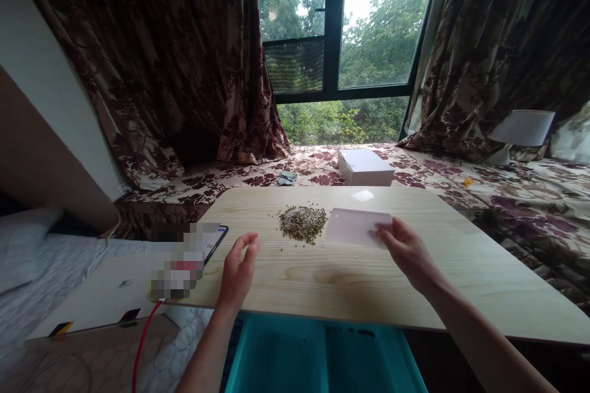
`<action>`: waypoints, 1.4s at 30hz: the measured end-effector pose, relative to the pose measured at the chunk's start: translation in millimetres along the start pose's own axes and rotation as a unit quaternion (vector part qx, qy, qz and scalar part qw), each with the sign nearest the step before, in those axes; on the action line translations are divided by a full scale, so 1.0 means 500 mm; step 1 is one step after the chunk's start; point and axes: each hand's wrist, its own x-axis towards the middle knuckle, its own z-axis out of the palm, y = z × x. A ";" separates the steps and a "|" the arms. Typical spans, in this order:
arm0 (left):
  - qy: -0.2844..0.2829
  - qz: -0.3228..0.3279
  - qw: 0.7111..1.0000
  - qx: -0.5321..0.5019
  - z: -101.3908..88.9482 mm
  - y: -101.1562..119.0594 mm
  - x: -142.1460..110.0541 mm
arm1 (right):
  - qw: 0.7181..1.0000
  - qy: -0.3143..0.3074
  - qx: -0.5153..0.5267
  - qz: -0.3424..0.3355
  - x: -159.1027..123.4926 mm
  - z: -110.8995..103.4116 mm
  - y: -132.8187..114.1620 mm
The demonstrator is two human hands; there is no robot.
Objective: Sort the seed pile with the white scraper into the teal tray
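On the wood-grain table lies a pile of small green beans mixed with white grains, with a few strays around its edge. My right hand pinches the right end of a translucent white plastic scraper, thumb on top. The scraper's left edge is close beside the pile; I cannot tell if they touch. My left hand is left of the pile, apart from it, with fingers loosely curled, thumb slightly away and nothing visible in it.
A phone, partly blurred out, lies at the table's left edge, with a red cable hanging below. A teal two-part drawer stands out under the front edge. Behind the table sit a white box and a lamp.
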 end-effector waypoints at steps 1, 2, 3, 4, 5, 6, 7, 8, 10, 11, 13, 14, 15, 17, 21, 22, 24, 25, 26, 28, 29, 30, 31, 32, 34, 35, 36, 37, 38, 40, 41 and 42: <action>-0.001 0.000 1.000 -0.001 0.000 0.000 0.000 | 1.000 0.006 -0.005 -0.010 0.008 0.008 0.008; -0.001 0.000 1.000 -0.003 0.000 0.000 0.000 | 1.000 0.007 -0.012 -0.021 0.014 0.016 0.015; -0.002 -0.001 1.000 -0.005 0.000 -0.001 0.001 | 0.999 0.005 -0.018 -0.032 0.019 0.024 0.021; -0.003 -0.001 1.000 -0.006 0.000 -0.002 0.001 | 0.999 0.002 -0.024 -0.041 0.022 0.033 0.024; -0.004 -0.001 1.000 -0.008 0.000 -0.002 0.001 | 0.998 -0.001 -0.029 -0.048 0.024 0.041 0.026; -0.005 -0.001 1.000 -0.009 0.000 -0.003 0.001 | 0.998 -0.003 -0.032 -0.052 0.026 0.049 0.026; -0.006 -0.001 1.000 -0.010 0.000 -0.003 0.001 | 0.998 -0.005 -0.032 -0.054 0.026 0.056 0.025; -0.006 -0.001 1.000 -0.011 0.000 -0.003 0.002 | 0.998 -0.007 -0.031 -0.055 0.026 0.061 0.023; -0.006 -0.002 1.000 -0.011 0.000 -0.004 0.002 | 0.998 -0.012 -0.028 -0.055 0.027 0.070 0.017; -0.006 -0.002 1.000 -0.010 0.000 -0.004 0.001 | 0.998 -0.014 -0.029 -0.056 0.027 0.072 0.015; -0.005 -0.001 1.000 -0.010 0.000 -0.004 0.001 | 0.998 -0.016 -0.034 -0.059 0.028 0.076 0.013; -0.005 -0.001 1.000 -0.010 0.000 -0.004 0.001 | 0.997 -0.017 -0.037 -0.060 0.029 0.078 0.013; -0.005 0.000 1.000 -0.011 0.000 -0.004 0.001 | 0.997 -0.016 -0.039 -0.062 0.030 0.079 0.013; -0.005 0.001 1.000 -0.012 0.000 -0.004 0.001 | 0.997 -0.014 -0.043 -0.063 0.031 0.081 0.016; -0.006 -0.001 1.000 -0.009 0.001 -0.006 0.002 | 0.997 -0.016 -0.045 -0.061 0.032 0.081 0.023; -0.006 -0.003 1.000 -0.009 0.000 -0.006 0.002 | 0.997 -0.018 -0.045 -0.059 0.032 0.080 0.023; -0.007 -0.005 1.000 -0.011 0.000 -0.007 0.003 | 0.997 -0.020 -0.047 -0.057 0.029 0.076 0.021; -0.007 -0.005 1.000 -0.012 0.000 -0.007 0.003 | 0.997 -0.019 -0.048 -0.056 0.028 0.075 0.019; -0.007 -0.005 1.000 -0.013 -0.001 -0.007 0.003 | 0.997 -0.017 -0.049 -0.056 0.027 0.073 0.017; -0.009 -0.005 1.000 -0.013 -0.001 -0.006 0.002 | 0.997 -0.009 -0.048 -0.057 0.025 0.072 0.012; -0.010 -0.005 1.000 -0.014 -0.001 -0.005 0.002 | 0.997 -0.006 -0.047 -0.058 0.025 0.072 0.010; -0.010 -0.005 1.000 -0.014 -0.001 -0.005 0.002 | 0.997 -0.003 -0.046 -0.059 0.025 0.073 0.008; -0.010 -0.005 1.000 -0.014 0.000 -0.004 0.002 | 0.997 0.000 -0.047 -0.059 0.025 0.074 0.007; -0.009 -0.004 1.000 -0.014 0.000 -0.003 0.001 | 0.997 0.002 -0.050 -0.060 0.025 0.075 0.006; -0.008 -0.004 1.000 -0.014 0.000 -0.003 0.001 | 0.997 0.002 -0.057 -0.059 0.025 0.077 0.007; -0.008 -0.005 1.000 -0.014 0.000 -0.003 0.001 | 0.997 -0.001 -0.059 -0.057 0.025 0.078 0.009; -0.008 -0.005 1.000 -0.014 0.000 -0.004 0.001 | 0.997 -0.004 -0.061 -0.055 0.025 0.078 0.011; -0.008 -0.005 1.000 -0.014 0.000 -0.004 0.002 | 0.997 -0.008 -0.060 -0.052 0.025 0.078 0.014; -0.008 -0.005 1.000 -0.013 0.000 -0.004 0.002 | 0.997 -0.011 -0.058 -0.049 0.025 0.078 0.018; -0.009 -0.004 1.000 -0.012 0.000 -0.005 0.002 | 0.998 -0.015 -0.051 -0.044 0.026 0.076 0.023; -0.009 -0.002 1.000 -0.011 -0.001 -0.005 0.002 | 0.998 -0.016 -0.048 -0.043 0.027 0.076 0.025; -0.009 -0.002 1.000 -0.010 -0.001 -0.005 0.002 | 0.998 -0.016 -0.046 -0.043 0.027 0.076 0.025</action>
